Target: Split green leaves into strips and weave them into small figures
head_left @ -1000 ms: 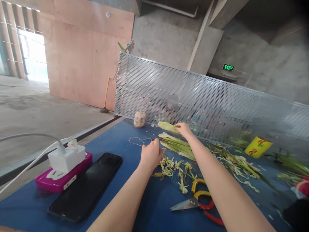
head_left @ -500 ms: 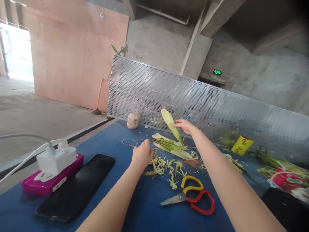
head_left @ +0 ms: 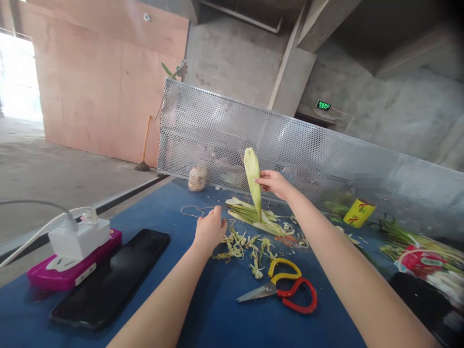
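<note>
My right hand (head_left: pixel 273 184) grips a long pale green husk leaf (head_left: pixel 253 176) by its side. The leaf stands nearly upright, its narrow end down over a pile of similar leaves (head_left: pixel 246 212). Close to the pile's left end is my left hand (head_left: pixel 210 227), fingers curled; what they hold, if anything, is hidden. A thin loop of string (head_left: pixel 192 210) lies just beyond that hand. Between my forearms are curled husk scraps (head_left: pixel 237 245). Nearer me lie scissors (head_left: pixel 277 287) with one yellow and one red handle, blades apart.
On the blue table (head_left: pixel 145 203), a black phone (head_left: pixel 112 275) lies beside a magenta power strip (head_left: pixel 74 270) with a white charger (head_left: pixel 79 239). A wrapped lump (head_left: pixel 197 179) stands near the perforated metal screen (head_left: pixel 210 130). Rightward are a yellow packet (head_left: pixel 358 213) and green stalks (head_left: pixel 402 237).
My right hand has shifted slightly left, and the husk leaf has swung from a slant to nearly upright. My left hand has barely moved. The whole view has shifted a little.
</note>
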`<state>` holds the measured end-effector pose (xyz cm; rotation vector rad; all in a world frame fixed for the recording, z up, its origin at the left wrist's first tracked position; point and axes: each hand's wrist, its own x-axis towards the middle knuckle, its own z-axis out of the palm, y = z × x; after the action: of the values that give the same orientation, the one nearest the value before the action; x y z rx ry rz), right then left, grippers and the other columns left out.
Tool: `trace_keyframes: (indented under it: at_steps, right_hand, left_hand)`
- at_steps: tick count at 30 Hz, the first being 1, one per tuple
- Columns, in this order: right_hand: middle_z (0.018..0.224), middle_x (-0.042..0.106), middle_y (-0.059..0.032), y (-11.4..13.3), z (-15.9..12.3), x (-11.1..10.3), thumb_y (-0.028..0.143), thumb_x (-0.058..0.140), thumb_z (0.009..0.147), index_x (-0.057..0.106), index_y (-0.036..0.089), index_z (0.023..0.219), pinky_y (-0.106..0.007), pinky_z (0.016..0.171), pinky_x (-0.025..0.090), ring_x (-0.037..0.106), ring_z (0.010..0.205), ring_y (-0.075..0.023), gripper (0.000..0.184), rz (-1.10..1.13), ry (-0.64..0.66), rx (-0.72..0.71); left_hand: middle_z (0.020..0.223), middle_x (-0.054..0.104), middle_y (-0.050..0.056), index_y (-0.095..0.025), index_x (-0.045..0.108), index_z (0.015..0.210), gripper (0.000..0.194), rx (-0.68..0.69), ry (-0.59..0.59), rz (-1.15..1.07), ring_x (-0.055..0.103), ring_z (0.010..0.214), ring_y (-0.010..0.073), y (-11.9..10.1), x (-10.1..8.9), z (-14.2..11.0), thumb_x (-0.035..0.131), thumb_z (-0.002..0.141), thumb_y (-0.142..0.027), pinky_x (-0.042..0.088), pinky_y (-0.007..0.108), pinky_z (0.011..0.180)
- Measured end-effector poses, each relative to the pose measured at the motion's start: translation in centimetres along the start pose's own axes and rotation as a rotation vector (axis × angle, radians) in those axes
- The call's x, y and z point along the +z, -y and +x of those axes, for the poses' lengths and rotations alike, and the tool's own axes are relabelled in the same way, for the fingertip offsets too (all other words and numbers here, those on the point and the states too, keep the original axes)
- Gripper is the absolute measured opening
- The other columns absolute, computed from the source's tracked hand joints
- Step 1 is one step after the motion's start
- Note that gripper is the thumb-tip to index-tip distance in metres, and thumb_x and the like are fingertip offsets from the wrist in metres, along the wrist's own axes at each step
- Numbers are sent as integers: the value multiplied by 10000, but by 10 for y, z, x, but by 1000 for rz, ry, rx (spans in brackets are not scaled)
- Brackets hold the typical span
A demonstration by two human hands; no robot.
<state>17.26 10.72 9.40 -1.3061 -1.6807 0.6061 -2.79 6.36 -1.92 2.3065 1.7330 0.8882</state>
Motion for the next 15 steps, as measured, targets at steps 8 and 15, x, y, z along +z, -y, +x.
trace_keyframes:
  at_steps: [8,15]
  right_hand:
    - [741,603,-39,16,-67,16,258,619,706,521,196,772,-251,559,372,550,670,-170,133,-597,-188,-228]
    - [827,635,-91,19,-128,59,52,386,816,567,168,895,-250,463,317,618,647,-182,229,-1305,-9,-338]
  left_hand:
    - [863,612,32,-177,352,1160,371,88,-99,-337,606,740,136,-20,-8,-9,387,849,-378,459,251,668]
    - [932,631,46,-169,460,975,393,60,-317,-1343,606,803,142,-36,-10,-14,658,666,-309,459,244,692]
